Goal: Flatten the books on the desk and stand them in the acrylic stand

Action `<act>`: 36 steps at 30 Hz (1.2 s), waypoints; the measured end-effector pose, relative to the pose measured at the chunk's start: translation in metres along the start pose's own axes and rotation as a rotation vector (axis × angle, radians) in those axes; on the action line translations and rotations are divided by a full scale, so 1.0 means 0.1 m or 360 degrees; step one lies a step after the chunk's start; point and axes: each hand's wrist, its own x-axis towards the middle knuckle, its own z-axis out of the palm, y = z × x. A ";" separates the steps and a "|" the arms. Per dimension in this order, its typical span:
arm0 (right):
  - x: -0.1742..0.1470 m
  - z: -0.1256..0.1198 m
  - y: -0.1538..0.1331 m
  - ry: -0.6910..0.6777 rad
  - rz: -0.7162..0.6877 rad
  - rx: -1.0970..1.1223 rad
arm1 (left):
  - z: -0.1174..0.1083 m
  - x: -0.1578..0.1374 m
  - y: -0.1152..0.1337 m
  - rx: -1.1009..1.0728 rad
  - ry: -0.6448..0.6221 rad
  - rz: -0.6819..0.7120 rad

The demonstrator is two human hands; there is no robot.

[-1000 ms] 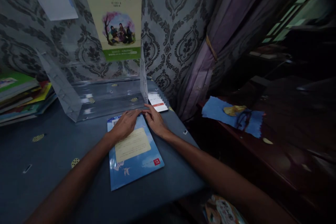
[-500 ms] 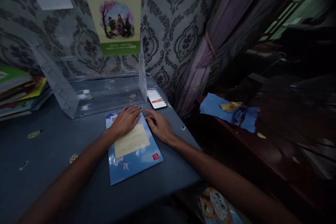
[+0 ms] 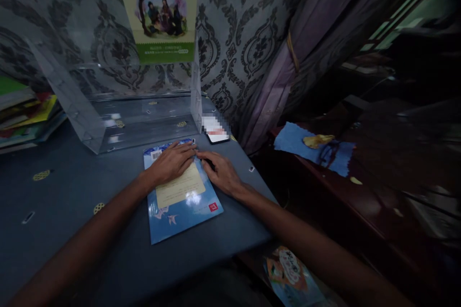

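A blue book with a cream text panel and a barcode lies on the table in front of me. Its back cover faces up. My left hand rests flat on its upper part, fingers stretched towards the top right corner. At the right edge is my right hand, its fingers curled and its index finger and thumb at the book's edge, close to my left fingertips. Just beyond my hands, a phone lies with its screen lit and partly blurred out.
A clear plastic stand rises behind the book, with a cream-and-green cover showing at its panel. Stacked books sit at the left. To the right are a purple curtain and a dark red surface with a blue cloth. Another colourful book lies below the table edge.
My right hand has shifted slightly left, bringing its fingertips in to the book's edge. My left hand stays on the cover. The view has tilted down a little, and a bright reflection now shows on the cover.
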 end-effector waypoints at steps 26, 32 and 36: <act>-0.54 -0.29 -0.14 -0.0159 -0.0248 0.0077 | 0.00 -0.31 0.38 -0.0038 -0.0126 0.0146; -0.76 -0.34 -0.17 -0.0128 -0.0498 0.0036 | 0.00 -0.45 0.60 -0.0071 -0.0179 0.0216; -0.83 -0.38 -0.21 -0.0103 -0.0552 -0.0002 | 0.01 -0.50 0.67 -0.0024 -0.0153 0.0235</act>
